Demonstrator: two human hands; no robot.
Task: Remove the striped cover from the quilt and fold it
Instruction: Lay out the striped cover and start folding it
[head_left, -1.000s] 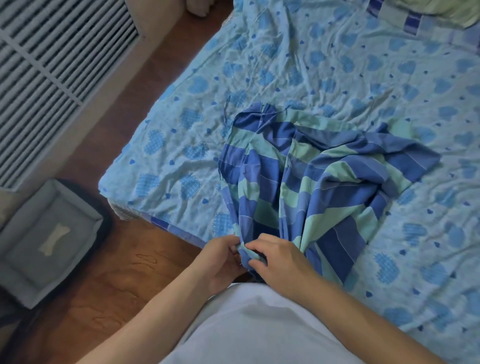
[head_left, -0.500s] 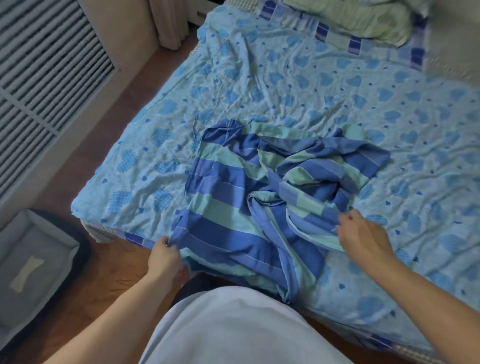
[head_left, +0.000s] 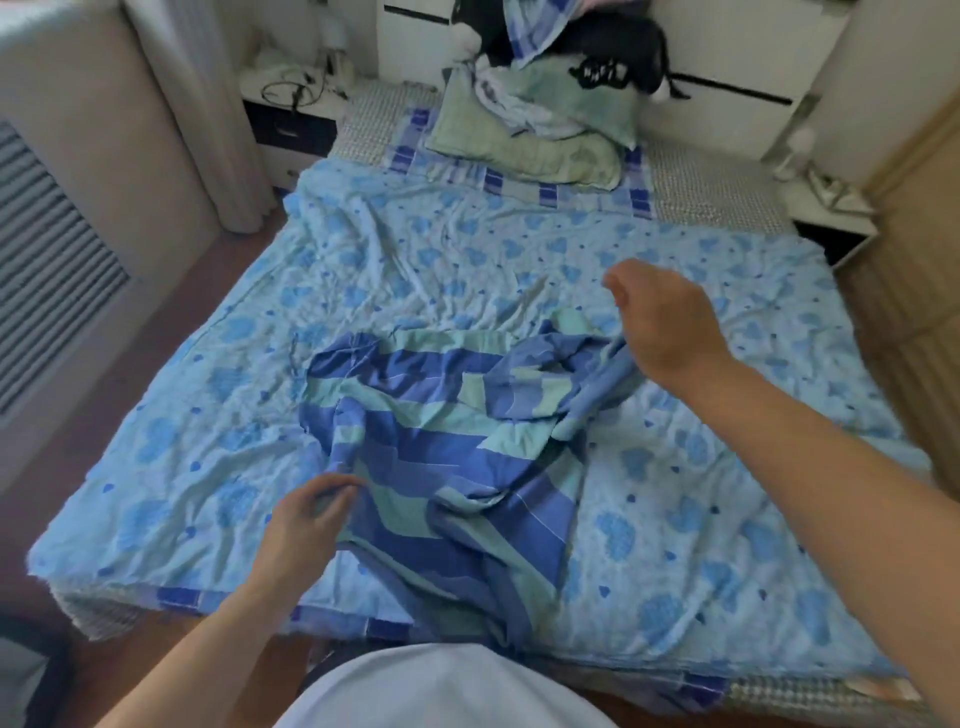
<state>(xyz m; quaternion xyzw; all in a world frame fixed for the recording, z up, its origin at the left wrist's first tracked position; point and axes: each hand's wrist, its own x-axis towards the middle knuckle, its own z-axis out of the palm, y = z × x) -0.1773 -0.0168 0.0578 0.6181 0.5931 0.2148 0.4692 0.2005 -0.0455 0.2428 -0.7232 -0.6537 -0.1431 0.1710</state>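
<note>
Small bedroom, wood floor (head_left: 218, 270) showing down the left side, a white slatted vent panel (head_left: 47, 260) on the left wall and a white nightstand (head_left: 291, 93) with tangled cables in the far left corner. The bed is covered by a light blue sheet (head_left: 701, 519) with darker blue hearts all over, pretty wrinkled. At the far end there's a green pillow (head_left: 524, 150) with crumpled clothes heaped on it, plus something black with white lettering I can't read, too blurry.

The striped cover (head_left: 441, 441), blue and mint green bands, lies bunched up in the middle of the near half of the bed, one end trailing off the near edge toward the person.

The left hand (head_left: 306, 525) pinches the cover's left edge between thumb and fingertips. The right hand (head_left: 665, 322) hovers above the cover's far right corner, fingers loosely curled; can't tell if it's actually got hold of any cloth.
</note>
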